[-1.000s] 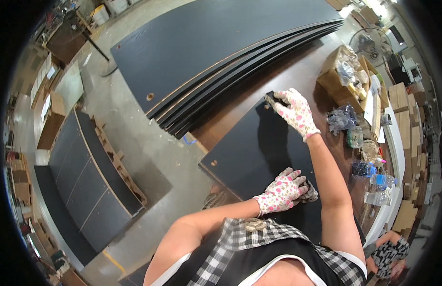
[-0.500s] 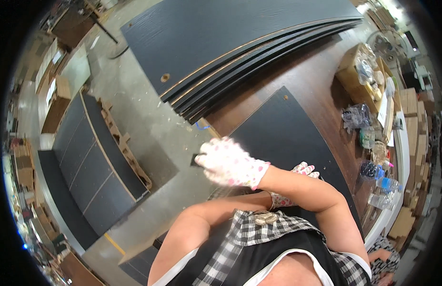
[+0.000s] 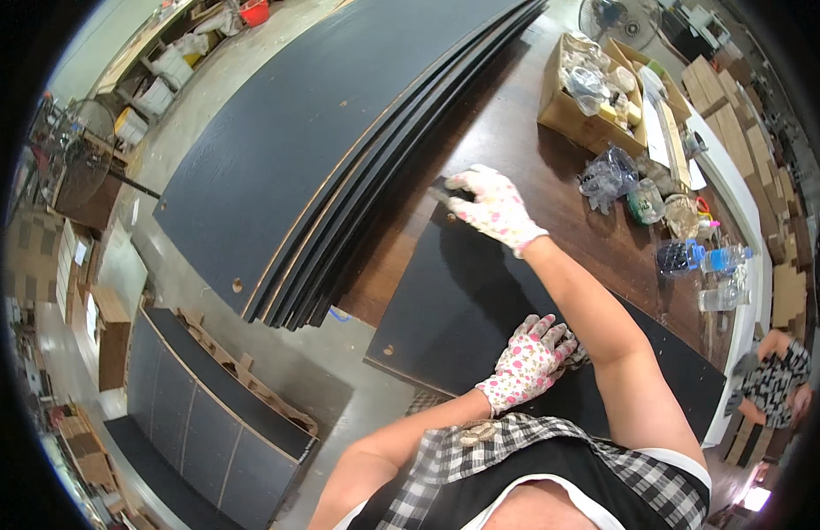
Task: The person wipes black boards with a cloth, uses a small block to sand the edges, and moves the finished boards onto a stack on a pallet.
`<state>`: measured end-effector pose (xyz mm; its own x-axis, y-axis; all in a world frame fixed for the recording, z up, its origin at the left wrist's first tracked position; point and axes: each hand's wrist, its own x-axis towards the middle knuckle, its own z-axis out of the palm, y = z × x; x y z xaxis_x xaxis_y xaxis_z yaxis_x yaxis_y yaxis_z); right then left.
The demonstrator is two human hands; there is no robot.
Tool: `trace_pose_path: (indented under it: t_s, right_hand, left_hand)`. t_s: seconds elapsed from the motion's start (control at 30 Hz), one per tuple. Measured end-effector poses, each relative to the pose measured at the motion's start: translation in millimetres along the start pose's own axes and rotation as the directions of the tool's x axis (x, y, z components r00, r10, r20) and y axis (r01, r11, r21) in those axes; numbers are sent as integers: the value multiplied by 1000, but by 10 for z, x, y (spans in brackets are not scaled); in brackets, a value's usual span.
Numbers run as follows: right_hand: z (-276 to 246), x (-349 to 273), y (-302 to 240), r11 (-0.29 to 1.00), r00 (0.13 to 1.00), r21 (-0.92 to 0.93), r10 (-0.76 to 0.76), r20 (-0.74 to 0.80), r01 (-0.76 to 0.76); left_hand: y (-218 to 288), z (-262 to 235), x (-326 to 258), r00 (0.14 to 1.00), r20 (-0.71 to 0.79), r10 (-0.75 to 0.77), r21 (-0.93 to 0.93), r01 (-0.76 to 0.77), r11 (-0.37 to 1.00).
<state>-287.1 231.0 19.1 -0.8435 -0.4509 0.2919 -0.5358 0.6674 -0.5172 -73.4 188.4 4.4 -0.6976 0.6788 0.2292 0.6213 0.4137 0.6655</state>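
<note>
My right hand, in a white glove with pink spots, is closed on a small dark flat block. The block is at the far corner of a black board; its exact kind is hard to make out. On the near part of the same board rests my left hand, in a flowered glove. Its fingers are bent over a crumpled greyish cloth, mostly hidden beneath them. The board lies on a brown table and has a small round hole near its left corner.
A stack of black curved boards lies at the far left of the table. To the right are a cardboard box of odds and ends, a crumpled plastic bag and several bottles. Another person is at the right edge.
My right hand has swung from the board's left edge to its far corner with the block. The left hand now shows more fully. The whole view has turned.
</note>
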Motion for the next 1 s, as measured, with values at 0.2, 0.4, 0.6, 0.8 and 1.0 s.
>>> trace_pose_path:
  t_s: [0.2,0.4,0.6,0.8,1.0]
  right_hand:
    - [-246,-342,30,993,990,-79,99,103,-91]
    - [-212,-284,-72,999,999,-19,41,-34,-42]
    - [0,-313,-81,992,994,-72,105,2,-105]
    - [-1064,-1896,367,932,951,-197,283,-124,-303]
    - [-964,-1600,14,926,933,-166,307,-188,-338]
  left_hand:
    - [-19,-129,-24,997,80,-8,-20,10,1000]
    - [-1,-160,45,992,129,-1,-4,1,1000]
    - [6,-178,87,988,153,2,3,-3,1000]
    - [-84,-130,-9,992,115,60,-55,-54,997]
    - [-90,-103,0,989,107,104,-72,-97,993]
